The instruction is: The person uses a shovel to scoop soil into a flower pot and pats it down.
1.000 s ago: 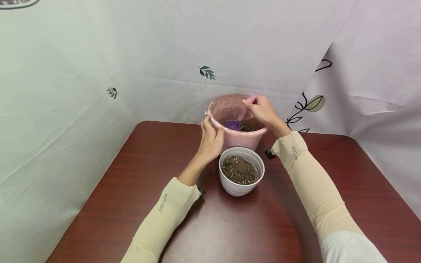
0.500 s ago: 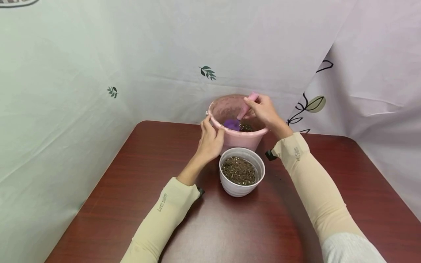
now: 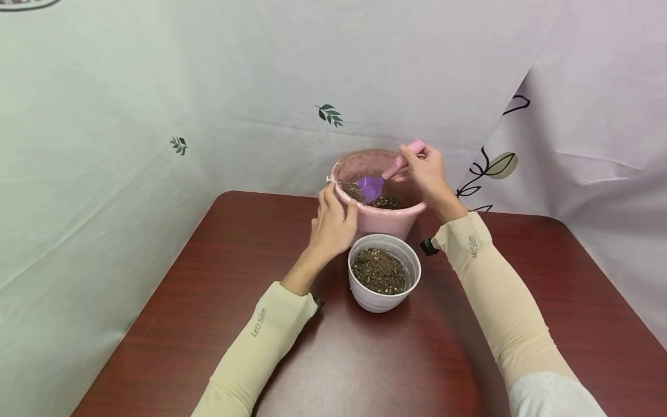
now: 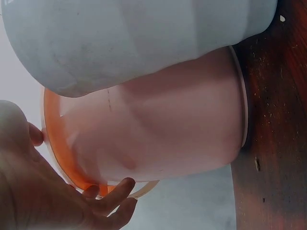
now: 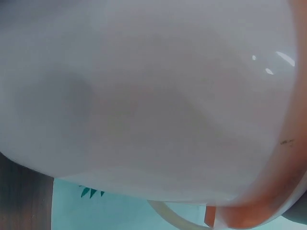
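Observation:
In the head view a pink bucket (image 3: pixel 384 222) stands at the table's far side with dark potting soil (image 3: pixel 387 202) in it. My left hand (image 3: pixel 333 223) holds the bucket's left rim, thumb at the front edge and fingers along the outer side; the left wrist view shows those fingers (image 4: pixel 112 199) against the wall. My right hand (image 3: pixel 428 172) grips the pink handle of a scoop (image 3: pixel 400 165) with a purple blade, tilted inside the bucket above the soil. Soil lies by the blade. A white plant pot (image 3: pixel 383 301), part filled with soil, stands in front of the bucket.
The reddish-brown table (image 3: pixel 219 260) ends at rounded far corners near a pale leaf-printed cloth (image 3: pixel 260 87). A few crumbs lie right of the pot. In the right wrist view the bucket wall (image 5: pixel 144 105) fills most of the frame, hiding the right hand.
My right hand has moved up and to the right, raising the scoop from the soil and tilting its handle lower to the right. The left hand stays at the rim.

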`<state>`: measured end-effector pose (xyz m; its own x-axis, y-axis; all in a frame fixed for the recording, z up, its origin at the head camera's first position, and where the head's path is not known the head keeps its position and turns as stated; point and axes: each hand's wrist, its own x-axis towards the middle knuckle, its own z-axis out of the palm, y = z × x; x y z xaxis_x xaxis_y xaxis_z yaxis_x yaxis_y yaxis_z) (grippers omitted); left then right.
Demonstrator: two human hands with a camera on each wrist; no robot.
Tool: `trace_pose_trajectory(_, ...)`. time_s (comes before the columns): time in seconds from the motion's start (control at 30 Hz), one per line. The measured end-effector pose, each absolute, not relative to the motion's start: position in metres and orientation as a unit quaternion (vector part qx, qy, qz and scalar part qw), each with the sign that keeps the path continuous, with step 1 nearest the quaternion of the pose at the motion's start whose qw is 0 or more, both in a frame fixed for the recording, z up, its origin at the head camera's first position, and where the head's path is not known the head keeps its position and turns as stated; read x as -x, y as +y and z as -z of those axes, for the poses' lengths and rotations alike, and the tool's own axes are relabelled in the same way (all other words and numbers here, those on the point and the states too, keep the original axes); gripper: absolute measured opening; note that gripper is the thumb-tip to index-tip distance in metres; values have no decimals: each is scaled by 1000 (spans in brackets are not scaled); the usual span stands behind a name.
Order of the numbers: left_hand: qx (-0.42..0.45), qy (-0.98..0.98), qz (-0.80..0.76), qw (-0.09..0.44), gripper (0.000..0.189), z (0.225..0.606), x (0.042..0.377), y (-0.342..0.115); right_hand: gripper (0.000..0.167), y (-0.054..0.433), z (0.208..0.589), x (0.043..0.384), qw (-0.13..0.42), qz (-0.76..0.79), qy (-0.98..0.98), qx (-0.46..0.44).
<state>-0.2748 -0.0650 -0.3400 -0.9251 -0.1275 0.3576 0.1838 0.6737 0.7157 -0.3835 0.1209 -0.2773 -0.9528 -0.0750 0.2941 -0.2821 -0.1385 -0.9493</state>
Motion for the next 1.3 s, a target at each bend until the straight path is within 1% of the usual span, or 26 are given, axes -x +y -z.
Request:
trace_pose_trajectory(0.17,17,-896,400,192,65,340,275,-64,21,123,277,382,88,-749,-647,-109)
trace_pose_trajectory(0.27,16,-895,401,195,65,340,274,-65,20,124,275,382,87,-744,-655,-98)
trace_pose_trajectory(0.4,15,-894,404,194,65,340,274,-66,20,122,274,383,68,-743,-659,-98)
trace_pose_trajectory(0.53,13,-894,404,194,65,340,273,-67,22,119,273,383,42,-744,-656,-118)
trace_pose_trajectory(0.7,9,-896,401,191,64,339,273,-67,22,120,273,382,32,-754,-644,-126)
trace_pose_trajectory(0.83,13,-897,401,187,65,339,273,-65,22,127,270,379,37,-756,-643,-113)
trace_pose_trajectory(1.03,15,-897,400,189,65,339,273,-64,27,139,268,375,38,-754,-644,-119)
trace_pose_trajectory(1.3,12,-902,389,187,67,338,272,-66,28,143,270,373,44,-775,-619,-121)
